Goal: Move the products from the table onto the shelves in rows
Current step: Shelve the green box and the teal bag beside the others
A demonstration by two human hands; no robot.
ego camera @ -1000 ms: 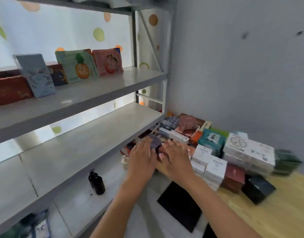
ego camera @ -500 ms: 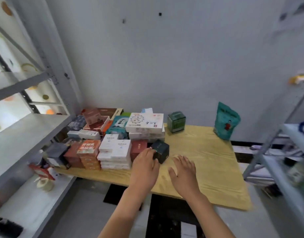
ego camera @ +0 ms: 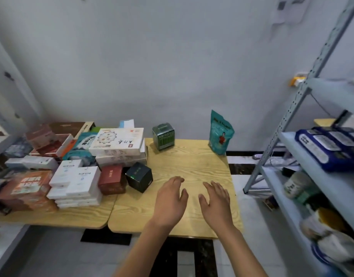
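A pile of product boxes covers the left part of the wooden table (ego camera: 192,168): stacked white boxes (ego camera: 76,184), a dark red box (ego camera: 112,179), a black cube box (ego camera: 139,176), a large white flat box (ego camera: 117,141) and an orange box (ego camera: 25,189). Farther back stand a green box (ego camera: 163,136) and a teal pouch (ego camera: 220,132). My left hand (ego camera: 170,198) and my right hand (ego camera: 216,200) hover side by side over the bare table, palms down, fingers relaxed, holding nothing.
A metal shelf unit (ego camera: 304,92) stands at the right with blue packs (ego camera: 328,146), a jar (ego camera: 296,184) and bagged goods on its boards. Another shelf's edge (ego camera: 0,140) shows at the far left. A grey wall runs behind the table.
The view swung right from the left shelves to the table. Both hands left the box pile and moved right, past the black cube box, to the bare wood.
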